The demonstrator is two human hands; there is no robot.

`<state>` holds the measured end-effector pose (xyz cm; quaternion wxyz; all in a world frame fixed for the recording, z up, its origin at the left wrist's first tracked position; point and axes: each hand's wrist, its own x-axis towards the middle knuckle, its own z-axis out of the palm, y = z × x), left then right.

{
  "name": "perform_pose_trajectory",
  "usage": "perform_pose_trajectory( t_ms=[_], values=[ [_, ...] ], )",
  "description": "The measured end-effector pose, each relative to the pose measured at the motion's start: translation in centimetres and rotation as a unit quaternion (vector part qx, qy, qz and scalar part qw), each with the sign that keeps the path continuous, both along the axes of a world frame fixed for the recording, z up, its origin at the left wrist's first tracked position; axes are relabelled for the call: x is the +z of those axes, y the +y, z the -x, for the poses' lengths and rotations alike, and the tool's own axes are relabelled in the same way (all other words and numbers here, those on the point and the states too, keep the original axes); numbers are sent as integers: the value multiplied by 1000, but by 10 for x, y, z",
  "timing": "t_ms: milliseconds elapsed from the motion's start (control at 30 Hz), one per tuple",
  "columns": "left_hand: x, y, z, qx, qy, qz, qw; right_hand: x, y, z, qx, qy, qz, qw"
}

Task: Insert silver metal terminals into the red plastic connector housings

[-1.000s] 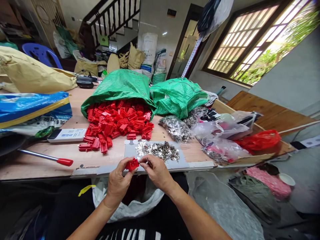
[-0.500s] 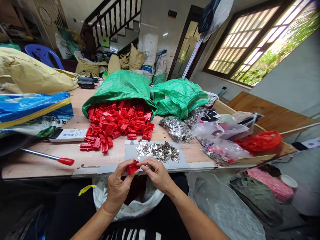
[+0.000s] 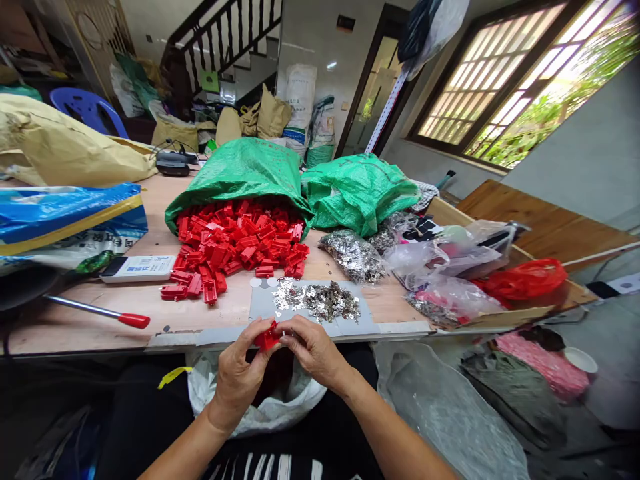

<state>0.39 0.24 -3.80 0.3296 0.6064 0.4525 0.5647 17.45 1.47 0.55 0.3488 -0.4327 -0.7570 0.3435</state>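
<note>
Between the thumb and fingers of my left hand point(image 3: 237, 373) is a small red plastic housing point(image 3: 267, 337), held just over the table's front edge. My right hand point(image 3: 317, 353) is closed in a pinch at the housing's right side, with a small shiny metal piece point(image 3: 285, 333) showing at its fingertips. Just beyond my hands, a heap of small metal pieces point(image 3: 333, 301) lies on a grey sheet point(image 3: 260, 312). Many similar red housings point(image 3: 230, 243) spill from a green woven sack point(image 3: 245, 167) behind them.
A white bag point(image 3: 280, 417) stands open in my lap below my hands. Clear bags of metal parts point(image 3: 353, 257) and a wooden tray of plastic bags point(image 3: 555, 303) lie right. A red-tipped lever point(image 3: 134, 321) and a white-and-black box point(image 3: 140, 269) are left.
My right fingertips have closed in against the red housing, and the housing has tilted and shifted slightly right. A metal piece now shows at the right fingertips.
</note>
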Motion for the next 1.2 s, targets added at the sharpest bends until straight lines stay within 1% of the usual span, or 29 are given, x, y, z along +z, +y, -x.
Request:
perform_pose_trajectory(
  t_ms=[133, 300, 400, 533, 700, 867, 1033, 1200],
  values=[
    [2, -1, 1, -2, 5, -3, 1000, 0, 1, 0, -13, -5, -4, 1000],
    [-2, 1, 1, -4, 60, -46, 997, 0, 2, -1, -35, -21, -36, 999],
    [-4, 2, 1, -2, 75, -60, 995, 1, 1, -2, -48, -33, -25, 998],
    [-2, 2, 1, 2, 83, -60, 995, 1, 0, -3, -59, -40, -12, 997],
    [-1, 0, 2, 1, 83, -53, 995, 0, -1, -3, -38, -54, -32, 997],
    [-2, -1, 1, -2, 96, -67, 993, -1, -1, -2, -30, -56, -45, 997],
    [-1, -4, 1, 0, 95, -76, 993, 3, 0, -2, -16, -67, -31, 997],
    [0, -4, 0, -10, 101, -73, 992, 11, 1, -7, 18, -94, -3, 995]
  ],
)
